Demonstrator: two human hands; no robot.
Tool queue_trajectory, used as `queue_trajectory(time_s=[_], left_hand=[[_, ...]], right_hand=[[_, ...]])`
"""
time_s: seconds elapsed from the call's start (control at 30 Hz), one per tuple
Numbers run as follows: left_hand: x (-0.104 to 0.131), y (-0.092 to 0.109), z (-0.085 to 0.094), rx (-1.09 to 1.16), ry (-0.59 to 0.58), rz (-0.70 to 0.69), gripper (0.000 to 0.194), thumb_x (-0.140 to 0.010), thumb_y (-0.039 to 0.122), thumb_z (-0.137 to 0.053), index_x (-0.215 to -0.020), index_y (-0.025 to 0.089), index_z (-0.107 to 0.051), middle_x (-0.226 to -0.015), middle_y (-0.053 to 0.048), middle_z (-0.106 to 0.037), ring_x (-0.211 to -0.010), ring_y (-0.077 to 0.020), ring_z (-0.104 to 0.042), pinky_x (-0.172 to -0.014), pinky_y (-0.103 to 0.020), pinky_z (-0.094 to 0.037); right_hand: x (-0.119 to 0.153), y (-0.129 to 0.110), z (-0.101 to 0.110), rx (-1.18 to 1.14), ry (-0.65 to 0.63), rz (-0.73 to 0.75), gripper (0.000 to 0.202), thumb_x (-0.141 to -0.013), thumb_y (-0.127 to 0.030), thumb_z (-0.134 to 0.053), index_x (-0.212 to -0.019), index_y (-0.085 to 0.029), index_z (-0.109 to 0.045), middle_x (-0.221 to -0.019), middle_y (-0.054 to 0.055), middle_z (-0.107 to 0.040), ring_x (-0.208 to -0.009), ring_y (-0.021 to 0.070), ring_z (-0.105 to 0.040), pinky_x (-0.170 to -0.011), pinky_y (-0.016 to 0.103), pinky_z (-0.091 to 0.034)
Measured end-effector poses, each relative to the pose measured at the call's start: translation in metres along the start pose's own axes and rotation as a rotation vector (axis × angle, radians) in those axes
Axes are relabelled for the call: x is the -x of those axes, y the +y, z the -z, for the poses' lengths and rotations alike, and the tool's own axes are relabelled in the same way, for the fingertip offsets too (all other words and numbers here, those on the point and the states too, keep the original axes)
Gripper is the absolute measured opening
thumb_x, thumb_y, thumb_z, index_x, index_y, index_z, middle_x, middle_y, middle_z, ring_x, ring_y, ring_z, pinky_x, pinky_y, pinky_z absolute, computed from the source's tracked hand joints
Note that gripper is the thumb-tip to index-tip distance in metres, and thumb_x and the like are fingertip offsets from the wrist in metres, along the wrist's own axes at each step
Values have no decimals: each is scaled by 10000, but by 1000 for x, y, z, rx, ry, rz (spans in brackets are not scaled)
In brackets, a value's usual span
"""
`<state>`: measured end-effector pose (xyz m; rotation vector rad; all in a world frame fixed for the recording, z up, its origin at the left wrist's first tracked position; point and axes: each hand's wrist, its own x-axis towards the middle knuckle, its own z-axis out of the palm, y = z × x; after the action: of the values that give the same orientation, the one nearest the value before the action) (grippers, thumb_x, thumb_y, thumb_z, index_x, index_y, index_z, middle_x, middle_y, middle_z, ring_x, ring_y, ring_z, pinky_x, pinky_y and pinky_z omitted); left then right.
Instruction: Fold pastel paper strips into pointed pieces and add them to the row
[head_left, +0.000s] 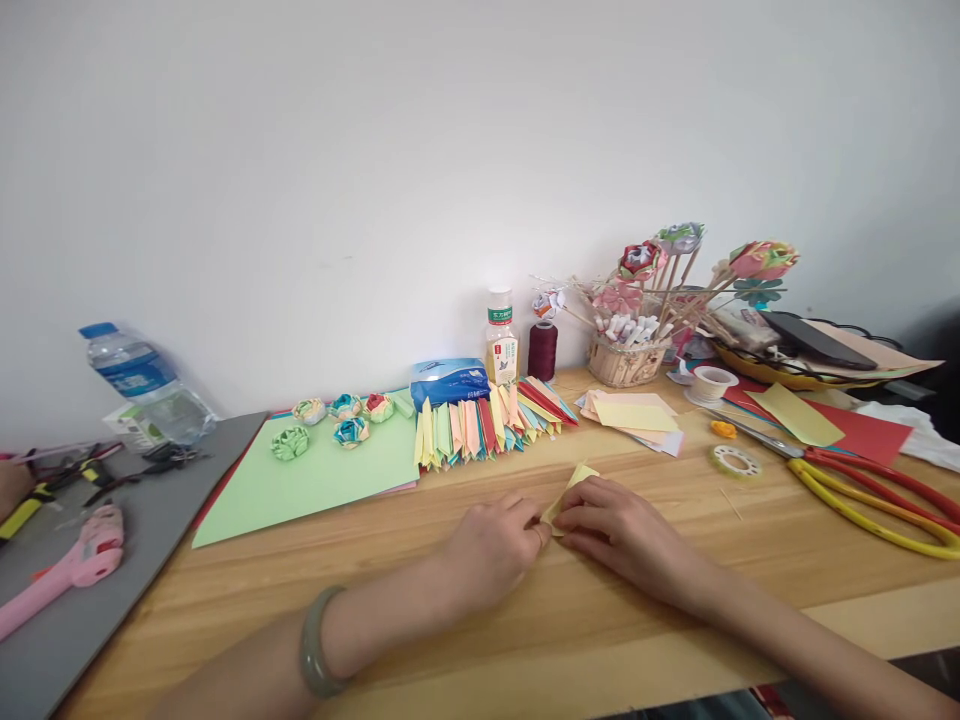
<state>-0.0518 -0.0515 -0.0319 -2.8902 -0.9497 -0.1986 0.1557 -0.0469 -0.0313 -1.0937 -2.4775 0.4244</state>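
Note:
A small folded piece of yellow paper (pixel 582 474) is pinched between my two hands, low over the wooden table (pixel 450 640). My left hand (pixel 501 545), with a green bangle on its wrist, grips the paper's near left edge, fingers curled. From the right, my right hand (pixel 626 530) presses and holds the paper, hiding most of it. Just beyond stands a row of folded paper strips (pixel 469 430) in several colours. A stack of flat paper pieces (pixel 634 412), yellow on top, lies behind my right hand.
Several paper flowers (pixel 351 432) sit on green sheets (pixel 300 495) at left. Scissors (pixel 862 490), a tape roll (pixel 735 460) and a basket (pixel 626 362) of flowers stand right. A pink glue gun (pixel 82 560) and another hand (pixel 13 490) are far left.

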Motion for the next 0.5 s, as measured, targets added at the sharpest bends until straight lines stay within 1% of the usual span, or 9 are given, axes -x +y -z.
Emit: queue_trajectory(time_s=[0.1, 0.2, 0.33, 0.5], left_hand=[[0, -2, -2, -7, 1, -16, 156, -911, 119, -445, -927, 147, -598, -905, -60, -596, -857, -206, -562, -619, -276, -499], [1, -4, -3, 1, -6, -38, 181, -911, 106, -428, -944, 135, -603, -907, -66, -609, -850, -209, -565, -652, -295, -507], [1, -4, -2, 45, -18, -41, 233, -925, 107, -385, -956, 127, -615, -924, -73, -628, -860, -213, -573, -688, -311, -513], [-1, -7, -3, 108, -27, -33, 279, -935, 115, -346, -949, 116, -625, -959, -84, -647, -865, -211, -586, -727, -321, -514]], right_hand=[[-5, 7, 4, -73, -29, 5, 166, -871, -236, -527, -821, -208, -683, -886, 52, -657, -823, 175, -595, -750, 288, -452], [-10, 10, 4, -119, -31, -32, 153, -854, -224, -538, -763, -201, -658, -830, 29, -656, -779, 156, -603, -721, 261, -456], [-11, 7, 0, -123, 6, -109, 138, -829, -207, -534, -733, -192, -633, -761, 23, -636, -739, 161, -592, -681, 264, -445], [-9, 1, -5, -85, 55, -169, 131, -799, -161, -506, -724, -180, -610, -801, 40, -608, -737, 163, -571, -663, 270, -426]])
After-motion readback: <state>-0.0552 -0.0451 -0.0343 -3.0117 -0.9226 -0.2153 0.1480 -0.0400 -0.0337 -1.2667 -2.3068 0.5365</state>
